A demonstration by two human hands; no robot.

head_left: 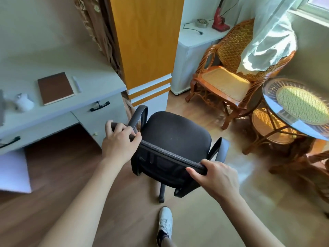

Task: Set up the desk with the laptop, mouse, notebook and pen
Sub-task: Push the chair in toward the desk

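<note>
A brown notebook (pixel 55 88) lies flat on the pale grey desk (pixel 99 81) at the left. A white pen (pixel 76 84) rests just to its right. A white mouse (pixel 24 102) sits left of the notebook, blurred. A grey edge at the far left (pixel 1 109) may be the laptop; I cannot tell. My left hand (pixel 119 139) grips the left end of the backrest top of a black office chair (pixel 176 136). My right hand (pixel 215 177) grips the right end of that backrest. The chair stands right of the desk's knee space.
Desk drawers with black handles (pixel 99 106) face me. An orange-and-white cabinet (pixel 147 50) stands behind the chair. A rattan armchair (pixel 229 68) and a round glass-topped rattan table (pixel 299 107) fill the right side. My white shoe (pixel 164 223) is on the wooden floor.
</note>
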